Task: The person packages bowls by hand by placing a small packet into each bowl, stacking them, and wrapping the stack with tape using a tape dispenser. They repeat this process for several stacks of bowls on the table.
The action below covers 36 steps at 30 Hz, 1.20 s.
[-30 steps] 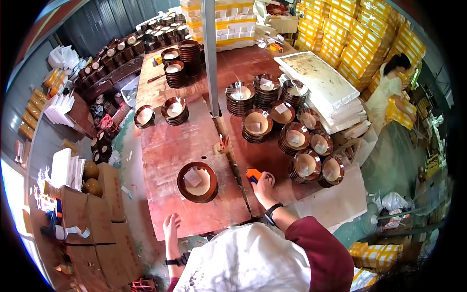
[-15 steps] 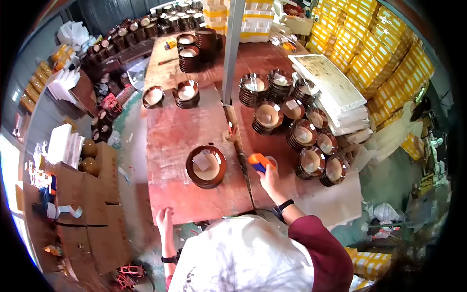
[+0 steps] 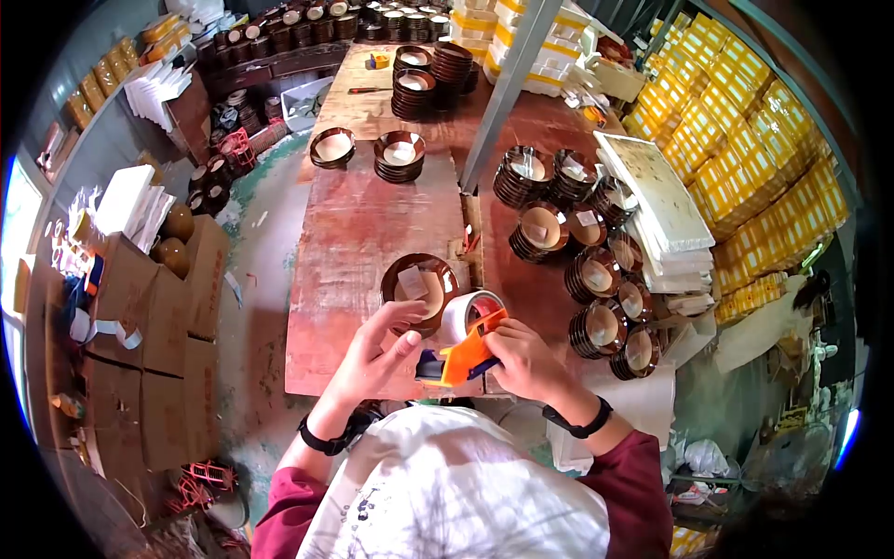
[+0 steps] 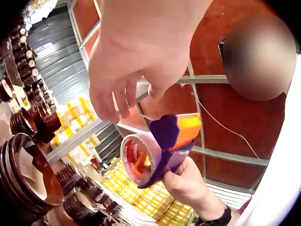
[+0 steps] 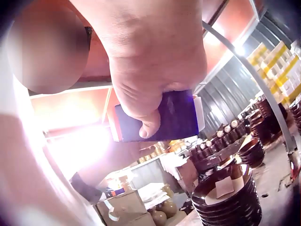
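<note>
My right hand (image 3: pixel 533 361) grips an orange and purple tape dispenser (image 3: pixel 468 358) above the near edge of the table. A wide roll of tape (image 4: pixel 136 162) sits on the dispenser. Beside it, my left hand (image 3: pixel 374 352) is raised with its fingers loosely bent, holding nothing. In the left wrist view those fingers hang just above the dispenser. Right behind both hands stands a stack of brown glazed bowls (image 3: pixel 395 279), pale inside, with a small white card (image 3: pixel 413 282) in the top one. The dispenser and left hand overlap the stack's near side in the head view.
Several stacks of similar bowls (image 3: pixel 540 228) stand on the table's right side, some under clear wrap. White foam sheets (image 3: pixel 656 191) lie beyond them. A metal post (image 3: pixel 507 98) rises from the table (image 3: pixel 345 242). Cardboard boxes (image 3: pixel 163 410) stand on the left.
My right hand has lifted the tape dispenser off the right of the table and brought it left, in front of the body. The left hand has risen toward it from the table's near edge.
</note>
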Tool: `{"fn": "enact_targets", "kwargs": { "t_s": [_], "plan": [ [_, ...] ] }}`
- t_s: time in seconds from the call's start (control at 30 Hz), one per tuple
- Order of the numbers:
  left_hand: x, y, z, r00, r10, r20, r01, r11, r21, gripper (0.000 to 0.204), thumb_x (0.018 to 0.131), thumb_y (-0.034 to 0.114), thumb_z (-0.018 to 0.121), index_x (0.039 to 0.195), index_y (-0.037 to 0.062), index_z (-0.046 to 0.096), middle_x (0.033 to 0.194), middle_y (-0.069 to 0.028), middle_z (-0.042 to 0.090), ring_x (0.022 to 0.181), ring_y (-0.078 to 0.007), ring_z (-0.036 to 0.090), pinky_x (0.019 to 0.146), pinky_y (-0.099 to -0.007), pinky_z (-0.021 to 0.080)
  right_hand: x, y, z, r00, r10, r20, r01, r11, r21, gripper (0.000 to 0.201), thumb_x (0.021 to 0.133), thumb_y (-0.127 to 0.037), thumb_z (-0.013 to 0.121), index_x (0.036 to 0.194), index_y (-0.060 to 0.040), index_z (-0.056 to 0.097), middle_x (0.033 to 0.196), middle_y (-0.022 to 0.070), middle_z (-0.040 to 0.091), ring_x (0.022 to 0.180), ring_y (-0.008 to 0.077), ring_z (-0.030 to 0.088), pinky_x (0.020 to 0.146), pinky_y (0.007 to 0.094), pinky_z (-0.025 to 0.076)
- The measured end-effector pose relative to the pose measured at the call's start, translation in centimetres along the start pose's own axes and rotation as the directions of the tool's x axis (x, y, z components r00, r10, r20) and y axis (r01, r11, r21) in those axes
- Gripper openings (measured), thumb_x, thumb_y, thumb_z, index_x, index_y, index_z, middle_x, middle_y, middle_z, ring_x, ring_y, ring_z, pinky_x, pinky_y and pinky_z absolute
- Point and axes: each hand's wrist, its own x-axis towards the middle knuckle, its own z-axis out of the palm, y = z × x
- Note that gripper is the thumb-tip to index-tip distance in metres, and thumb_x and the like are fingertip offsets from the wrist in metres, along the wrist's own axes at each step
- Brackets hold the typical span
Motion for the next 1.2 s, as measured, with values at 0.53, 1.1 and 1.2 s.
{"fn": "enact_targets", "kwargs": {
  "t_s": [0.53,1.1,1.2],
  "plan": [
    [-0.5,-0.1,0.3,0.989,0.096,-0.110,-0.077,0.983,0.164,0.006,0.087,-0.003,0.073,0.092,-0.0024,0.070,0.091,-0.0098,0.064,0.087,-0.0199,0.067,0.075,-0.0316,0.054,0.0,-0.5,0.0,0.958,0.201,0.204,-0.229,0.965,0.125,0.031,0.079,-0.007,0.072,0.104,0.0021,0.055,0.096,0.0225,0.066,0.094,0.0439,0.064,0.083,0.0480,0.052],
    [-0.5,-9.3,-0.9,0.866,-0.279,-0.415,0.355,0.927,0.118,0.012,0.087,0.005,0.069,0.090,-0.0056,0.073,0.072,-0.0109,0.071,0.066,-0.0119,0.064,0.061,-0.0302,0.050,4.1,5.0,3.0,0.768,0.107,0.631,-0.462,0.774,0.432,0.041,0.095,-0.031,0.073,0.113,0.0041,0.062,0.100,0.0145,0.072,0.090,0.0199,0.066,0.084,0.0374,0.054],
    [1.7,-10.5,-2.9,0.845,-0.162,-0.509,0.294,0.937,0.190,0.010,0.085,0.004,0.068,0.084,-0.0048,0.071,0.067,-0.0113,0.068,0.062,-0.0130,0.061,0.059,-0.0329,0.049,9.1,6.1,2.0,0.677,0.046,0.735,-0.540,0.709,0.453,0.035,0.097,-0.028,0.072,0.111,0.0022,0.063,0.095,0.0051,0.071,0.084,0.0111,0.062,0.079,0.0325,0.054]
  ]
}}
